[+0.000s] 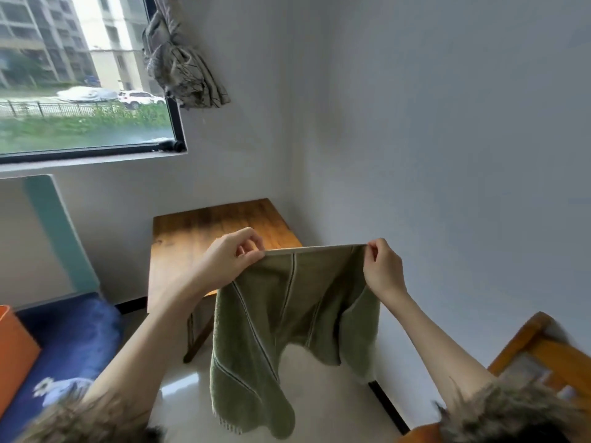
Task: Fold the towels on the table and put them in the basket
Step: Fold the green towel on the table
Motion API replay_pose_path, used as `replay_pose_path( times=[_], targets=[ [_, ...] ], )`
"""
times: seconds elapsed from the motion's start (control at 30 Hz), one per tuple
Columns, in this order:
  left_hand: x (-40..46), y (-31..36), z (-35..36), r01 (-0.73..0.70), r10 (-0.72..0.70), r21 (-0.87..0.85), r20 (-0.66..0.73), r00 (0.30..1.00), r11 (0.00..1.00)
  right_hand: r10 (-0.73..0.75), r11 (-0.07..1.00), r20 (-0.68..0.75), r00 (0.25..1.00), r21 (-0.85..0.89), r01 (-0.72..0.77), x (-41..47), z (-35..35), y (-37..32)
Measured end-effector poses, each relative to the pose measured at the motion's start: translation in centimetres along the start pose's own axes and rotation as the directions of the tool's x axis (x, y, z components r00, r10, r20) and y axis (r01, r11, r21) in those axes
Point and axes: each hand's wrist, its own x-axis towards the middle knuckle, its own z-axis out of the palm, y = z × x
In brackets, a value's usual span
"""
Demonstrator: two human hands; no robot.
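A green towel [281, 321] with thin pale stripes hangs in the air in the lower middle of the frame, stretched between both hands along its top edge. The left hand [230, 260] pinches the towel's upper left corner between thumb and fingers, and the right hand [382, 266] pinches the upper right corner the same way, so the top hem runs taut and nearly level from one hand to the other. Below that edge the cloth falls loose in folds, longer on the left side of the frame, where a fringed end hangs near the bottom edge, and shorter on the right. The towel touches nothing but the hands; it hangs in front of the near edge of the wooden surface [204, 225], which stands in the corner of the room at the centre of the frame, behind and above the left hand. A window [83, 91] fills the upper left, with a knotted curtain [182, 62] beside it. A blue cushion [70, 330] and an orange box [12, 356] lie at the lower left, and a wooden chair [540, 350] sits at the lower right
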Motion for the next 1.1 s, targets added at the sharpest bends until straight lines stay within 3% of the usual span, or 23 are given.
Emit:
replay_pose_path(
  times=[0.1, 0.17, 0.27, 0.37, 0.6, 0.7, 0.83, 0.97, 1.1],
  targets=[
    [-0.5, -6.0, -2.4, 0.152, -0.165, 0.075, 0.220, 0.961, 0.986, -0.095, 0.995, -0.007, 0.995, -0.009, 0.095, 1.4, 4.0, -3.2],
    [-0.8, -10.1, -3.3, 0.227, -0.262, 0.157, 0.263, 0.929, 0.961, -0.177, 0.983, 0.022, 0.984, -0.039, 0.178, 2.4, 7.0, -5.5],
    [-0.7, -14.9, -4.8, 0.316, -0.338, 0.293, 0.028, 0.941, 0.902, -0.253, 0.962, 0.058, 0.966, -0.086, 0.257, 3.9, 11.2, -7.9],
    [-0.9, -17.9, -6.8, 0.377, -0.343, 0.298, -0.163, 0.925, 0.877, -0.284, 0.940, 0.081, 0.955, -0.171, 0.294, 5.3, 14.5, -8.3],
    [1.4, -24.3, -8.8, 0.403, -0.399, 0.209, -0.064, 0.915, 0.891, -0.405, 0.847, 0.138, 0.904, -0.315, 0.427, 9.4, 21.5, -6.4],
    [2.9, -27.3, -8.5, 0.486, -0.484, 0.209, -0.064, 0.873, 0.849, -0.354, 0.854, 0.165, 0.920, -0.343, 0.391, 11.6, 24.9, -5.4],
    [6.7, -29.9, -9.3, 0.492, -0.457, 0.208, -0.198, 0.867, 0.845, -0.313, 0.856, 0.180, 0.933, -0.372, 0.359, 15.5, 29.0, -3.7],
    [11.2, -31.9, -9.9, 0.504, -0.450, 0.238, -0.246, 0.858, 0.830, -0.048, 0.933, 0.070, 0.996, -0.354, 0.069, 19.9, 32.8, -2.4],
    [14.2, -35.8, -9.0, 0.531, -0.507, 0.267, -0.157, 0.848, 0.804, 0.148, 0.972, 0.106, 0.983, -0.198, -0.125, 23.7, 36.4, -1.5]
  ],
)
